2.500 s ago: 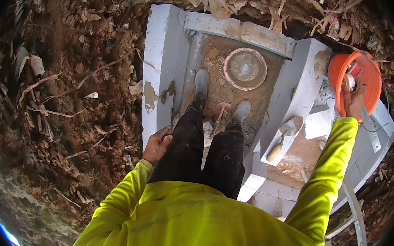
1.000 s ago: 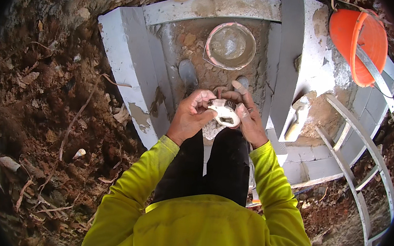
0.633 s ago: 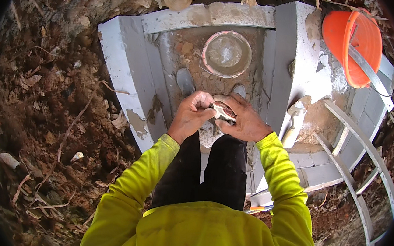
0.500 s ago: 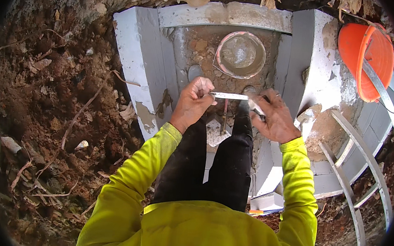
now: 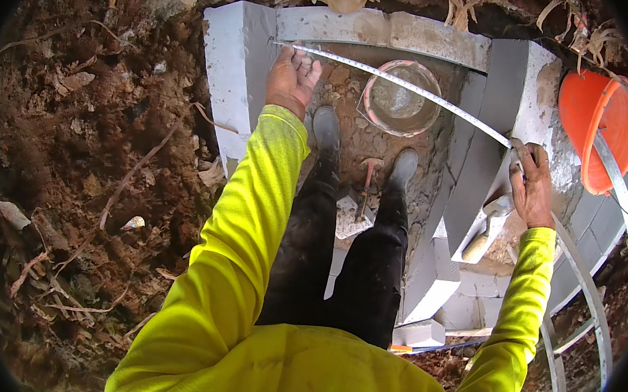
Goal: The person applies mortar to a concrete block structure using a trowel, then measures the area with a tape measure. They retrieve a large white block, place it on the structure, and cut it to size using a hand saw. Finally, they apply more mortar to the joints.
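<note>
With our left hand near twelve o'clock, we pinch the measuring tape, which runs over the bucket at one. Our right hand grips the other end near three.

Tape measure extended further; hands wider apart.
</note>
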The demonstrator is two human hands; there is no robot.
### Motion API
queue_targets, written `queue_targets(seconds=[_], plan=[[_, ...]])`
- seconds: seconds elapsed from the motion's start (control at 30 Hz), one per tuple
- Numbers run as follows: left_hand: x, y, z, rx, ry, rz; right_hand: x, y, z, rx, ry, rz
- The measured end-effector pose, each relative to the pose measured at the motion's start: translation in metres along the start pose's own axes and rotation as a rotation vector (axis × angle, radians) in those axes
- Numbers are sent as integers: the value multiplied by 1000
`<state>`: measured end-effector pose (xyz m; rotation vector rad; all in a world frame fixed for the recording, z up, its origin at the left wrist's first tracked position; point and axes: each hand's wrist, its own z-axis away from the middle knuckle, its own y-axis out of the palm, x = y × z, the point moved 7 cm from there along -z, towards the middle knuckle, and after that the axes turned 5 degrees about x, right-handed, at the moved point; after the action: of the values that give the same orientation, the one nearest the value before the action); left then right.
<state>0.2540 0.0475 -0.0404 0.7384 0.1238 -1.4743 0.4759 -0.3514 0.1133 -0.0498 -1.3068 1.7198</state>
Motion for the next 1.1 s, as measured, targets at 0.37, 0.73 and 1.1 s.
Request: queue_targets(seconds=[0.37, 0.73, 1.1], plan=[[-85, -70, -88, -510, 346, -888, -58, -23, -12, -212, 61, 384], [-92, -122, -189, -228, 379, -1542, -94, -7, -61, -128, 199, 447], [-104, -154, -212, -130, 416, -1623, -99, -4, -61, -155, 189, 491]])
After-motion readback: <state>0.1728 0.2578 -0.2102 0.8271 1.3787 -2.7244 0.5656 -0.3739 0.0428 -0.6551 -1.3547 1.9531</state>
